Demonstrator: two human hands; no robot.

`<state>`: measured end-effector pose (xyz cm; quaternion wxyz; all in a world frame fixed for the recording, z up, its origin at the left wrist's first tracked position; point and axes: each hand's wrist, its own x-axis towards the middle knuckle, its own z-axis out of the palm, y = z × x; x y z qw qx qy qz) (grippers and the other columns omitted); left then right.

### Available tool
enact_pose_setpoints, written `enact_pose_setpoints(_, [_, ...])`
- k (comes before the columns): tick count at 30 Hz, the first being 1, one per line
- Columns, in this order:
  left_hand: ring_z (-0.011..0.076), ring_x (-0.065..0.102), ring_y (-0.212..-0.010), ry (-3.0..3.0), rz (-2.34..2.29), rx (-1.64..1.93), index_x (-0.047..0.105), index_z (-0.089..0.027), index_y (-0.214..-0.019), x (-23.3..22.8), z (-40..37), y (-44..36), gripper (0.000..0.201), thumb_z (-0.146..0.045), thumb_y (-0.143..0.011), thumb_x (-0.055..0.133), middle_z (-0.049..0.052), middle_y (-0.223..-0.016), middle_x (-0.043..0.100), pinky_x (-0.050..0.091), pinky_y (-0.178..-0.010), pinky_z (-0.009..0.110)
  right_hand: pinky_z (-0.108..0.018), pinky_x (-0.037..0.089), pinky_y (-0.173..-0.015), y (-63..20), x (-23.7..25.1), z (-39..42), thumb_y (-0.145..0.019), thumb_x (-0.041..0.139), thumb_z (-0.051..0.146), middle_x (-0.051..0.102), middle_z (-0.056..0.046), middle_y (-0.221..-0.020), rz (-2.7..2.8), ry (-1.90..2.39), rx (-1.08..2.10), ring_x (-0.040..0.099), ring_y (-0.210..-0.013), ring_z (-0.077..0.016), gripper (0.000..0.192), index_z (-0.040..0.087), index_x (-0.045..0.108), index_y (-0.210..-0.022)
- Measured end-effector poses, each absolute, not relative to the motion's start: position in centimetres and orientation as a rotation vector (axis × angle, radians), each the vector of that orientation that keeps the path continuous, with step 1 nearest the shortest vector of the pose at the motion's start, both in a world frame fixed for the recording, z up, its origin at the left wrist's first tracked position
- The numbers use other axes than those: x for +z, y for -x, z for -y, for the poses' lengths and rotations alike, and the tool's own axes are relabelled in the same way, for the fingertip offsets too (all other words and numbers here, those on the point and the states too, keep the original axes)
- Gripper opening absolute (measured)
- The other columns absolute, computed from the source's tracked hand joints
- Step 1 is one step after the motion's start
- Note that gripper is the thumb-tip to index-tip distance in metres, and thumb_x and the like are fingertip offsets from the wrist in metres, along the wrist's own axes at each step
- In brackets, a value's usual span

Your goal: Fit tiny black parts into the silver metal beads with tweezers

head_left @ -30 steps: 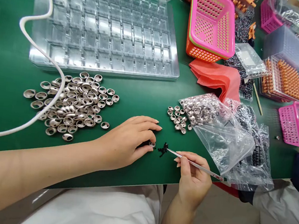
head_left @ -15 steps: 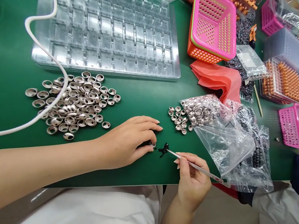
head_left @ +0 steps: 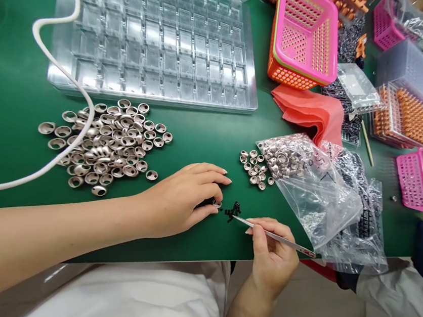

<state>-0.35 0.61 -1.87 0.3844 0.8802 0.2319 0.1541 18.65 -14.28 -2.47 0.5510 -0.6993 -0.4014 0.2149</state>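
Left fingers pinch a mostly hidden metal ring, right fingers tweezers; indistinct black bits dot the green table.

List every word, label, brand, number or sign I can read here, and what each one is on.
No text can be read for certain.
Clear bag of metal rings: dark handwritten-looking marks, turned and creased, too unclear to quote.
Tweezers in the right hand: red marks near the back end, too small to read.
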Motion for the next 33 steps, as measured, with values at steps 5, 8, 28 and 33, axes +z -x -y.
enact_pose_setpoints(5, [0.0284, 0.054, -0.135, -2.247, -0.590, 0.400, 0.068, -0.020, -0.094, -1.86, -0.68, 0.32, 0.006, -0.023, -0.095, 0.063, 0.007, -0.132, 0.068, 0.046, -0.113, 0.049, -0.026, 0.055, -0.054, -18.72, -2.67, 14.39, -0.087, 0.069, 0.016, 0.072, -0.002, -0.080, 0.907, 1.650, 0.489, 0.068, -0.065, -0.0140, 0.007, 0.021, 0.064, -0.087])
enact_pose_setpoints(8, [0.0284, 0.054, -0.134, -2.250, -0.588, 0.410, 0.068, -0.020, -0.094, -1.90, -0.69, 0.30, 0.006, -0.023, -0.095, 0.063, 0.006, -0.132, 0.068, 0.046, -0.113, 0.050, -0.026, 0.055, -0.055, -18.69, -2.76, 14.37, -0.087, 0.069, 0.016, 0.072, -0.002, -0.082, 0.909, 1.646, 0.487, 0.068, -0.066, -0.0137, 0.007, 0.021, 0.064, -0.088])
enact_pose_setpoints(28, [0.0282, 0.054, -0.135, -2.253, -0.589, 0.407, 0.068, -0.020, -0.094, -1.98, -0.59, 0.31, 0.004, -0.023, -0.095, 0.064, 0.006, -0.131, 0.069, 0.046, -0.112, 0.050, -0.029, 0.058, -0.059, -18.62, -2.34, 14.26, -0.086, 0.066, 0.008, 0.071, 0.000, -0.078, 1.058, 1.562, 0.533, 0.070, -0.071, -0.0152, 0.015, 0.023, 0.066, -0.090])
enact_pose_setpoints(33, [0.0277, 0.053, -0.135, -2.255, -0.598, 0.390, 0.068, -0.020, -0.094, -1.96, -0.56, 0.34, 0.006, -0.023, -0.095, 0.063, 0.007, -0.132, 0.068, 0.046, -0.113, 0.049, -0.027, 0.057, -0.056, -18.65, -2.61, 14.25, -0.086, 0.067, 0.009, 0.071, -0.001, -0.080, 0.998, 1.585, 0.459, 0.069, -0.073, -0.0154, 0.013, 0.022, 0.065, -0.090])
